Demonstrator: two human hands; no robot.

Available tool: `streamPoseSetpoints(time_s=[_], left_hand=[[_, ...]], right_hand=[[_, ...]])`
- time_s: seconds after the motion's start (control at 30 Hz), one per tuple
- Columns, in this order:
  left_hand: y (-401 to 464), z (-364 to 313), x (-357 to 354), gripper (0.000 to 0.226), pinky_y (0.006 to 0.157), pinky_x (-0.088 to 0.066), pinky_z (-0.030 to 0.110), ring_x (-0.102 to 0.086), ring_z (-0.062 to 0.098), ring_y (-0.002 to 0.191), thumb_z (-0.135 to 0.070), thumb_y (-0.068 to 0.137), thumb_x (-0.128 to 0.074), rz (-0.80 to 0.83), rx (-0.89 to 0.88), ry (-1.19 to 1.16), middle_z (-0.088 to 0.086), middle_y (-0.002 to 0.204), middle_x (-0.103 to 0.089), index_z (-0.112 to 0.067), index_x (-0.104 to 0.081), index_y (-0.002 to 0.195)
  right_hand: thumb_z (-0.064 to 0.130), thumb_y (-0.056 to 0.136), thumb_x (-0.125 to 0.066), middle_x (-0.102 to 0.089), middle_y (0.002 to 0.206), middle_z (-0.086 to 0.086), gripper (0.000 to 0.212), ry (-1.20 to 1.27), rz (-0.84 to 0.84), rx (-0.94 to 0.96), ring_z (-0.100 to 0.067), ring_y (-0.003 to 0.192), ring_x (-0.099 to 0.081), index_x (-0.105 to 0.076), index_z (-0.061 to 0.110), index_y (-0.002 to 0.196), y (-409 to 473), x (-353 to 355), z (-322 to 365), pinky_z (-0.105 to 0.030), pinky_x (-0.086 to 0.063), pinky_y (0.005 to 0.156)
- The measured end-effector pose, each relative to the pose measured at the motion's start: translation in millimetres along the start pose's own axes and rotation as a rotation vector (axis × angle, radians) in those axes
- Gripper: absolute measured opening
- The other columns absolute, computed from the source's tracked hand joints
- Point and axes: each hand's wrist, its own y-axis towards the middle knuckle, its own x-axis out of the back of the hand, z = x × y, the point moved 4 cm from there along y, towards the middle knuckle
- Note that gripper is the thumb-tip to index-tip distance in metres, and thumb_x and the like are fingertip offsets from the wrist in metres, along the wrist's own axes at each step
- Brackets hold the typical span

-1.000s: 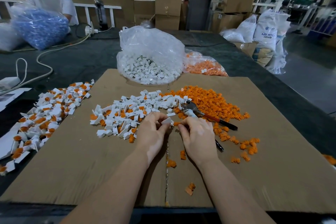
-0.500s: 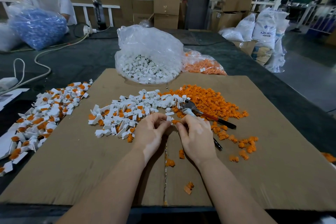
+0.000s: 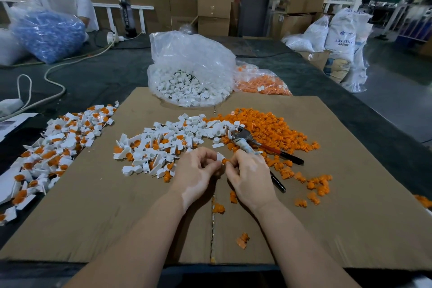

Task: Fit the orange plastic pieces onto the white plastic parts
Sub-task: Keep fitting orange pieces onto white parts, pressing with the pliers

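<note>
Brown cardboard sheet (image 3: 350, 206) lies under both hands. Left hand (image 3: 196, 174) and right hand (image 3: 251, 176) meet at its middle, fingers curled. The left hand pinches a small white plastic part (image 3: 219, 157); the right hand pinches an orange plastic piece (image 3: 225, 161) against it, and the two touch. Just beyond the left hand lies a heap of white parts (image 3: 163, 145), some with orange fitted. Beyond the right hand is a pile of loose orange pieces (image 3: 273, 131). Pliers (image 3: 252, 145) lie just past the right hand's knuckles. Well to the left of the left hand sits a pile of assembled parts (image 3: 53, 147). Farther beyond both hands stand a clear bag of white parts (image 3: 189, 77) and a bag of orange pieces (image 3: 261, 82).
</note>
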Motion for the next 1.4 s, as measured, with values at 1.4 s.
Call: streamPoseSetpoints(time_s=[1.4], left_hand=[[6.9,3.8,-0.9,0.012,0.055,-0.037,0.006,-0.052,0.0,0.062,-0.02,0.09,-0.059,0.006,-0.057,0.038,0.001,0.073,-0.062,-0.03,-0.06,0.096]], right_hand=[[0.009,0.08,-0.07,-0.064,0.085,-0.001,0.017,0.056,-0.084,0.136,-0.016,0.082,-0.056,-0.07,0.01,0.097,0.7,6.7,3.1,-0.007,-0.025,0.087]])
